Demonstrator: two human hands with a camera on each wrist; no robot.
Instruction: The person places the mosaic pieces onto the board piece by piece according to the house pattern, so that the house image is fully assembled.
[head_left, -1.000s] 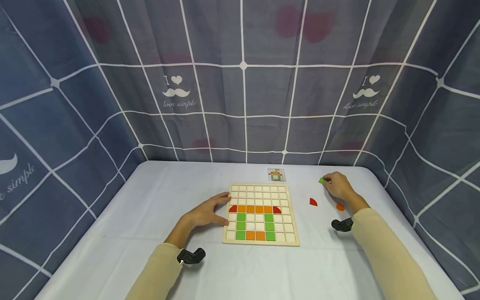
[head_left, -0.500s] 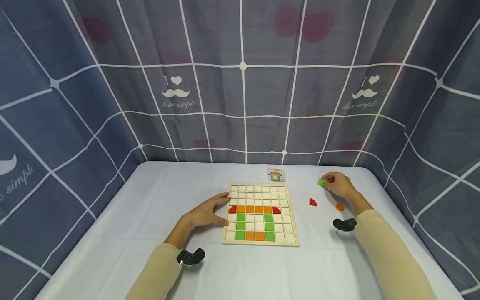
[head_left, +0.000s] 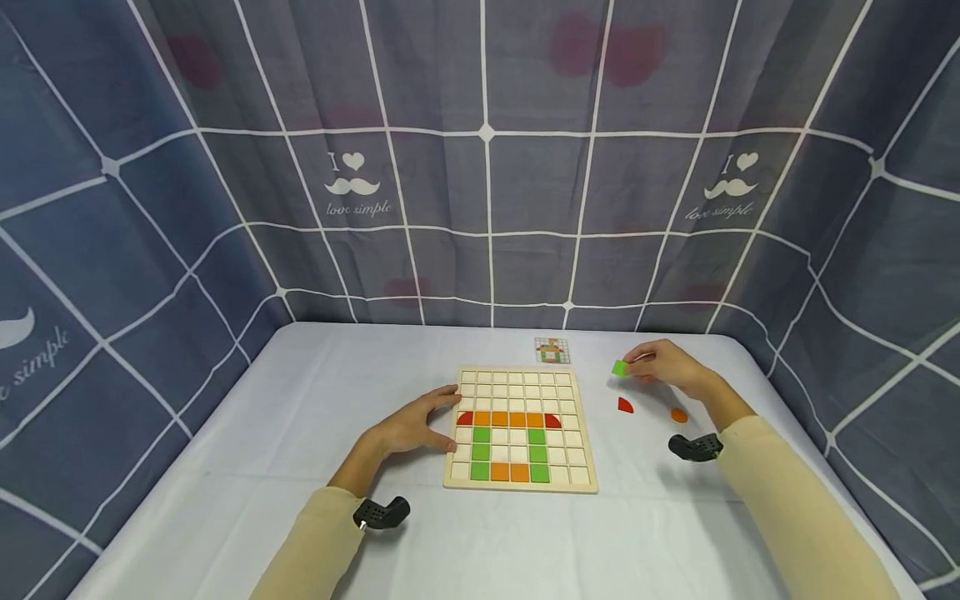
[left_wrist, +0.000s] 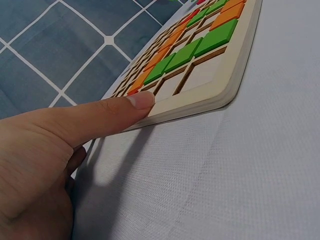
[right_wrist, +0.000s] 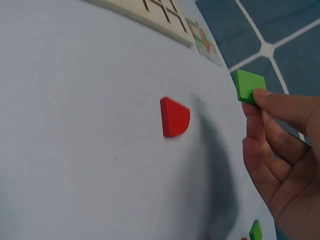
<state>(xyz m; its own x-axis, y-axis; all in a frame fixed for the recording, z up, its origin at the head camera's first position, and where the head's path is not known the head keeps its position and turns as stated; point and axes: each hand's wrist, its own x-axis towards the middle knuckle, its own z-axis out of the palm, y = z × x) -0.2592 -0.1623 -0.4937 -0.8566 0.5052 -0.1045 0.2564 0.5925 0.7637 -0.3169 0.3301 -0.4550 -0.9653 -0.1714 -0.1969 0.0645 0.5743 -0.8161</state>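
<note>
A wooden grid board (head_left: 587,467) lies on the table, holding red quarter-round, orange and green square tiles in some cells. My left hand (head_left: 416,423) rests at its left edge, fingers spread; in the left wrist view the thumb (left_wrist: 117,114) lies on the rim. Raised off the table right of the board, my right hand (head_left: 672,367) pinches a green square tile (right_wrist: 249,86) between thumb and fingertips. Below that hand lies a red quarter-round tile (right_wrist: 175,117). An orange round tile (head_left: 678,415) lies near the right wrist.
A small card with a coloured grid pattern (head_left: 552,350) lies behind the board. Another green piece (right_wrist: 256,230) sits at the bottom of the right wrist view. A dark checked curtain (head_left: 487,183) surrounds the white-covered table (head_left: 495,550) at the back and sides.
My right hand has picked up the green tile and moved left with it, toward the board. The left hand and the board stay where they were.
</note>
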